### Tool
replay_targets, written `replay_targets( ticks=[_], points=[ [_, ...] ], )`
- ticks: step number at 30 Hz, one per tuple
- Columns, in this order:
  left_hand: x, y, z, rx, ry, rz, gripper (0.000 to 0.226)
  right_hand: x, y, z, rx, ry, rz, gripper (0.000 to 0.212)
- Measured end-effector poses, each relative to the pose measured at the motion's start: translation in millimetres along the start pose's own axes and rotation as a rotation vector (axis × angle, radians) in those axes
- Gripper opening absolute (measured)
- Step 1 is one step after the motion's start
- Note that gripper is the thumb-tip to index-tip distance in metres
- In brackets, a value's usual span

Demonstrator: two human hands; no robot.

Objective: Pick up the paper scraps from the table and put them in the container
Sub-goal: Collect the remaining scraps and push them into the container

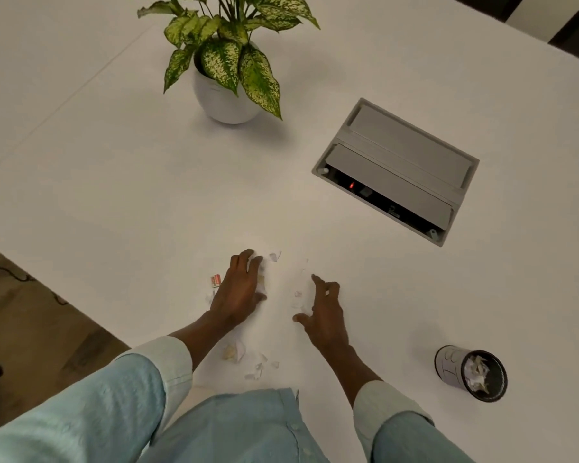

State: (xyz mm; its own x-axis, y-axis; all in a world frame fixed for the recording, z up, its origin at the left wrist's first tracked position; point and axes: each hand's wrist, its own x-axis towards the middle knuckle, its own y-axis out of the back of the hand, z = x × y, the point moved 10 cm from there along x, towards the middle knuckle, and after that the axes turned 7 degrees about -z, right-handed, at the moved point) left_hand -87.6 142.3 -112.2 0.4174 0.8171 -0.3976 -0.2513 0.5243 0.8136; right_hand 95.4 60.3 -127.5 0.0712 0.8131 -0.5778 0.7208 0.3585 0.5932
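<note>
Both hands lay on the table [114, 182]: left hand [238, 289] curled over paper scraps [264, 272], right hand [325, 312] open and empty; the container [448, 362] stood well right, scraps inside

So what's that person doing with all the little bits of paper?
Tidying up. The left hand is bunching paper scraps on the white table, and the right hand hovers open beside it. More scraps lie near the person's shirt. The container on the right already holds some paper.
</note>
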Motion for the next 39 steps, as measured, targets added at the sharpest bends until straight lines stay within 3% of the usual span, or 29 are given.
replay_targets(
  ticks=[7,12,18,21,25,30,34,39],
  points=[
    [21,0,0,-0.001,-0.010,-0.070,0.094,35,7,-24,-0.129,0.031,-0.012,0.105],
    [33,1,14,0.033,-0.103,-0.134,0.100,53,10,-44,-0.258,0.103,-0.032,0.082],
    [28,-1,30,0.100,-0.195,-0.101,0.037,46,-2,-57,-0.376,0.200,-0.029,0.031],
    [18,-8,37,0.116,-0.213,-0.077,0.020,36,-9,-50,-0.299,0.195,-0.009,0.002],
    [2,-14,50,0.039,-0.209,-0.056,0.020,24,-5,-26,-0.142,0.072,0.037,0.016],
    [-18,-28,74,-0.086,-0.207,-0.070,0.024,-6,7,19,0.022,-0.087,0.087,0.014],
    [-30,-35,101,-0.261,-0.179,-0.060,0.014,-49,30,59,0.233,-0.165,0.231,0.009],
    [-37,-35,162,-0.475,-0.189,-0.025,0.009,-118,73,98,0.452,-0.219,0.455,0.025]
  ],
)
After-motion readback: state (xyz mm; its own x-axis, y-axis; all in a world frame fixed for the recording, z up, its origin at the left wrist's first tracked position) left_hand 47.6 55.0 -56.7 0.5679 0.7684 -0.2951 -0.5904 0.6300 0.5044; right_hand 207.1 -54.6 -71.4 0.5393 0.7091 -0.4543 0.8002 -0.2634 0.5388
